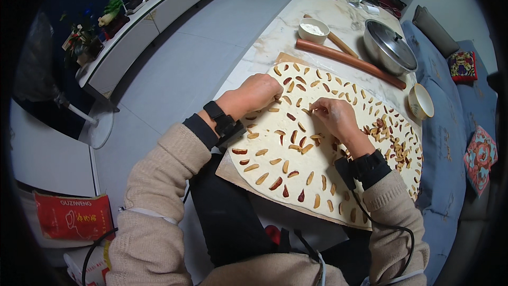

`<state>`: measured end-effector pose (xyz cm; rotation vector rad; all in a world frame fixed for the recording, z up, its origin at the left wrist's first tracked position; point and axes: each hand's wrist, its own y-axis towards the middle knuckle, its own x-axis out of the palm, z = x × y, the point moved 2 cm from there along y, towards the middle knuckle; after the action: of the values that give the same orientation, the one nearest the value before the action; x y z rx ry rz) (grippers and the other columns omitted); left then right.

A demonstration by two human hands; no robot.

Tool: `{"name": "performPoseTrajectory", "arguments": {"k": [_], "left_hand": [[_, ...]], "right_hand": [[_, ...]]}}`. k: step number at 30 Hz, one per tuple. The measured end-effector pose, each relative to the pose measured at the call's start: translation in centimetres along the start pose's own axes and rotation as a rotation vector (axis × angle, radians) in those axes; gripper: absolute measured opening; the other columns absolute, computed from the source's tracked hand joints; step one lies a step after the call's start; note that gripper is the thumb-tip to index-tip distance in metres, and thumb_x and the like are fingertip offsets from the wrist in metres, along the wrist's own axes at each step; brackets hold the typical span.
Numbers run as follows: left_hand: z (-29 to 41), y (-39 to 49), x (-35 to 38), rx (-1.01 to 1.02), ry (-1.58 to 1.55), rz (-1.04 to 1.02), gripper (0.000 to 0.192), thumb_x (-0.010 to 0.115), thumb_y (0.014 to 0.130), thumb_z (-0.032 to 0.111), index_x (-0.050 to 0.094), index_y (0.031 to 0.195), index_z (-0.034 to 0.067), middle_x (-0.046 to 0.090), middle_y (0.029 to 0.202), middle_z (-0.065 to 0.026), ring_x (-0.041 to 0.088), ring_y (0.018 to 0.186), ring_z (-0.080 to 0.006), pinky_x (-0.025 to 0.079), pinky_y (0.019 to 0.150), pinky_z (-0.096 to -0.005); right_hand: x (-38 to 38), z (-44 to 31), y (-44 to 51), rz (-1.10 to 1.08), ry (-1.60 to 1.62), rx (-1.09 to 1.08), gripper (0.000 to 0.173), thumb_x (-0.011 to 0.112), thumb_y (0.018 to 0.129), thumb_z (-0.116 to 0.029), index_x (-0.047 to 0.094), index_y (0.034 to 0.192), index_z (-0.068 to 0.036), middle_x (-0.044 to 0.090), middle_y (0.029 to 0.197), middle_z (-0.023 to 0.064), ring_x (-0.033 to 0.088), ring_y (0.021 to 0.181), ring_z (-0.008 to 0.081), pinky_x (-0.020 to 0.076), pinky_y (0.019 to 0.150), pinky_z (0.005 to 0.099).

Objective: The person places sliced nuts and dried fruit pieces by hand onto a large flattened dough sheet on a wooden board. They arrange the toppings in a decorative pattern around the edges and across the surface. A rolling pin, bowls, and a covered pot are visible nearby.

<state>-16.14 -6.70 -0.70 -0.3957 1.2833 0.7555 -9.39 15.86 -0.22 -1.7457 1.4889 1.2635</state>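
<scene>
A wide sheet of pale dough (270,138) covers most of a wooden board (226,171) before me. Curved slices of red-skinned dried fruit, likely jujube, lie spread over it. Over the dough's far left part, my left hand (258,92) is curled with its fingertips down beside a slice; what it holds is hidden. To its right, my right hand (336,118) pinches thumb and forefinger at a fruit slice (306,111) near the dough's surface. A loose heap of slices (401,155) lies on the dough's right side, beyond my right wrist.
Beyond the board, a reddish rolling pin (349,63) and a thinner wooden one (342,44) lie on the marble-patterned table (274,28). A bowl of white powder (313,30), a lidded steel bowl (391,45) and a patterned bowl (421,101) stand nearby. A blue sofa (440,139) borders the right.
</scene>
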Motion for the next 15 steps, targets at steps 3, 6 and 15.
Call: {"name": "performPoseTrajectory", "arguments": {"k": [3, 6, 15], "left_hand": [[0.2, -0.4, -0.2, -0.072, 0.015, 0.011, 0.004, 0.064, 0.071, 0.005, 0.067, 0.073, 0.006, 0.065, 0.076, -0.0144, 0.062, 0.074, -0.0342, 0.049, 0.065, -0.0426], [0.4, -0.8, -0.1, -0.120, 0.002, -0.006, 0.001, 0.064, 0.070, 0.005, 0.064, 0.069, 0.005, 0.063, 0.073, -0.0156, 0.061, 0.070, -0.0357, 0.047, 0.062, -0.0434], [0.7, -1.1, -1.6, -0.142, -0.034, -0.133, 0.007, 0.063, 0.073, 0.008, 0.068, 0.075, 0.004, 0.066, 0.077, -0.0151, 0.063, 0.072, -0.0321, 0.049, 0.065, -0.0406]], "right_hand": [[0.1, -0.1, 0.0, -0.010, 0.061, -0.025, 0.010, 0.067, 0.080, -0.010, 0.073, 0.089, -0.011, 0.071, 0.080, 0.0107, 0.068, 0.073, 0.0273, 0.0536, 0.066, 0.0359], [0.7, -1.0, 0.1, -0.007, 0.069, -0.064, 0.009, 0.068, 0.079, -0.011, 0.073, 0.087, -0.010, 0.070, 0.080, 0.0112, 0.068, 0.072, 0.0281, 0.0532, 0.066, 0.0363], [2.8, -3.7, 0.9, -0.064, -0.066, -0.104, 0.010, 0.072, 0.076, -0.016, 0.071, 0.083, -0.008, 0.068, 0.082, 0.0104, 0.066, 0.075, 0.0298, 0.0523, 0.067, 0.0380]]}}
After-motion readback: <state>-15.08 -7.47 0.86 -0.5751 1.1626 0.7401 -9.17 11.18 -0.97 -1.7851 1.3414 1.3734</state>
